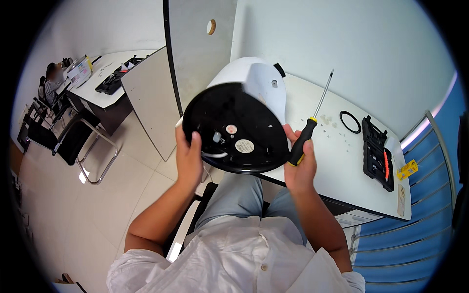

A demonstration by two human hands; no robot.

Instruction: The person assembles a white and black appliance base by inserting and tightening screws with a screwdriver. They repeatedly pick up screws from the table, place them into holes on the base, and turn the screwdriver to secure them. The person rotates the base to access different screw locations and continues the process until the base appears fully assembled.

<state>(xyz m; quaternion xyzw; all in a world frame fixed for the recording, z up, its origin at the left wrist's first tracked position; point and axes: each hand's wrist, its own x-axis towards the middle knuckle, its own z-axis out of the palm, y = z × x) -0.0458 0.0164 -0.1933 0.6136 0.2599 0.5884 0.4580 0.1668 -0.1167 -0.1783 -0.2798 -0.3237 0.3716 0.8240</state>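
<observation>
A white rounded appliance [271, 90], which looks like a rice cooker, is tipped so its black round base [259, 117] faces me. Two round labels and a grey knob-like part show on the base. My left hand [189, 158] grips the base's left edge, thumb over the rim. At the right edge, my right hand [302, 168] holds a screwdriver [307, 134] with a black and yellow handle, its shaft pointing up and away. The right fingers also touch the base's rim. A white cord or strip curves below the base near my left hand.
On the white table [337, 171] lie a black ring [350, 122], scattered small bits, a black tool case [376, 154] with a red tool, and a yellow box [407, 169]. A metal railing [439, 146] stands right. Left are a partition [151, 97], a chair [80, 136] and a distant seated person.
</observation>
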